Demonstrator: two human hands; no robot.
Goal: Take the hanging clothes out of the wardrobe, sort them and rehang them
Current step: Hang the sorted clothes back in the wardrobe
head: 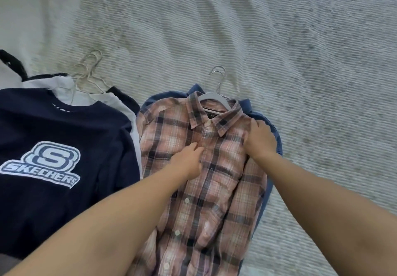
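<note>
The plaid shirt (199, 174) lay flat on the bed (279, 39), near its front edge and about the middle. It was still on a white hanger (214, 98), with the hook pointing to the far side of the bed. It lay on top of a blue shirt (277, 140), which peeked out around its collar and right side.

The plaid shirt looked soft, thin and light. It would likely bend and slide if pulled by the cloth alone. The best place to lift it looked like the hanger hook or the shoulders, so both shirts would not come up together.

The left hand (189, 161) rested on the chest of the plaid shirt by the buttons, fingers loose and mostly straight. The right hand (261, 139) pressed on the shirt's shoulder, fingers bent down over the cloth; I could not tell if it pinched it.

Toward the left edge of the bed lay another pile: a navy tee (60, 157) with a logo on top, a white top (64, 88) under it, and thin wire hangers (90, 69) sticking out.

There were no boxes or baskets to see.
</note>
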